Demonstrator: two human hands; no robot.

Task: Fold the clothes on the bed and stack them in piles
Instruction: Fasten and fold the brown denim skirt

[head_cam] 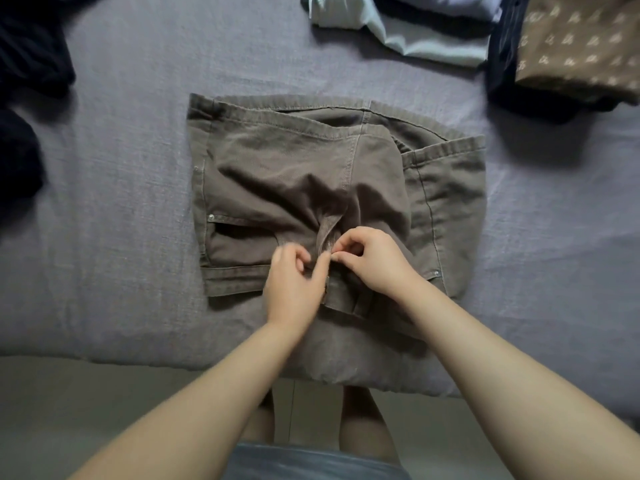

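Both hands work the fly of the brown trousers lying on the bed (near edge), left hand pinching fabric beside the zip, right hand pinching the pull, where bunched cloth could snag the zipper.

A pair of olive-brown trousers lies partly folded near the front edge of the bed, waistband toward that edge and fly bunched at the middle. Dark clothes sit heaped at the left edge. Toward the far right corner lie folded pale blue garments, and just beside them a folded brown patterned garment tops a dark pile.
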